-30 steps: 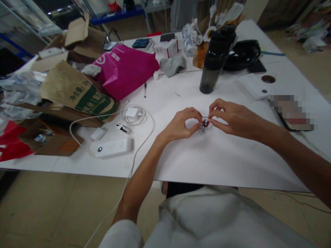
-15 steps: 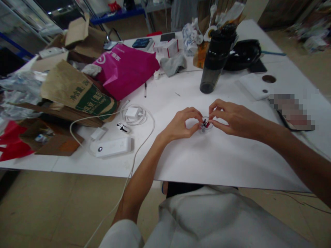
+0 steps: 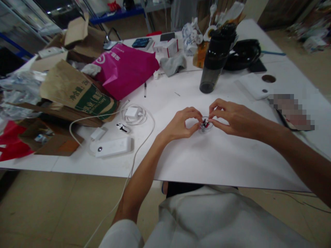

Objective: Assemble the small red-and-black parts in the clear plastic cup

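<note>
Between my two hands is a small round thing (image 3: 206, 124) with a thin pale rim and dark and red parts inside; its exact kind is too small to make out. My left hand (image 3: 182, 123) pinches its left side with thumb and fingertips. On the opposite side, the closed fingertips of my right hand (image 3: 227, 117) grip the rim. Both hands are just above or on the white table (image 3: 207, 162); I cannot tell if the thing touches it. The fingertips hide parts of its edge.
Left of my arm are a white power bank (image 3: 113, 147), a coiled white cable (image 3: 144, 120) with a charger, and a small black-and-white item (image 3: 123, 128). Farther off are a magenta bag (image 3: 126, 69), a dark bottle (image 3: 216, 62) and cardboard boxes. A phone (image 3: 292, 112) lies right.
</note>
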Tool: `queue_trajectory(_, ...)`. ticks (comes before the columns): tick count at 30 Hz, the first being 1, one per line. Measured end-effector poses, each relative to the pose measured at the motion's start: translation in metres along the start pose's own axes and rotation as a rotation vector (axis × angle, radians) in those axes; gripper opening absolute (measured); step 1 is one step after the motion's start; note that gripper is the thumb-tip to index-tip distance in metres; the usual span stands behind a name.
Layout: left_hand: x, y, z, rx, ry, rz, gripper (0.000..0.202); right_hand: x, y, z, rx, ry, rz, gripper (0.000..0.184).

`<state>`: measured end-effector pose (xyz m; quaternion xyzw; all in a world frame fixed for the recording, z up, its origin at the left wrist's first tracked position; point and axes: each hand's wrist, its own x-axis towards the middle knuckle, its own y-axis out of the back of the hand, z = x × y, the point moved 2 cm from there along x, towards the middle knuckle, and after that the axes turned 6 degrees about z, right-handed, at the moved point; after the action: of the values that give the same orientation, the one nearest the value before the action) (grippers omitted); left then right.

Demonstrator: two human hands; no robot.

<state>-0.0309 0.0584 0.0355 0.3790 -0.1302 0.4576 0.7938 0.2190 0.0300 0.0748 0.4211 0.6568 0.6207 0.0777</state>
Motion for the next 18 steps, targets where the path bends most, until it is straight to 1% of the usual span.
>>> queue_trajectory(6,-0.0003,-0.0005,-0.0011,-0.009,-0.025,0.007,0.012,0.0007,0.0014,-0.0009,-0.004,0.006,-0.011,0.021)
queue_trajectory(18,-0.0004,-0.0003,-0.0009,-0.01,0.001,-0.005,0.013,0.0,0.0042,-0.0039,0.002,0.018,0.002,0.023)
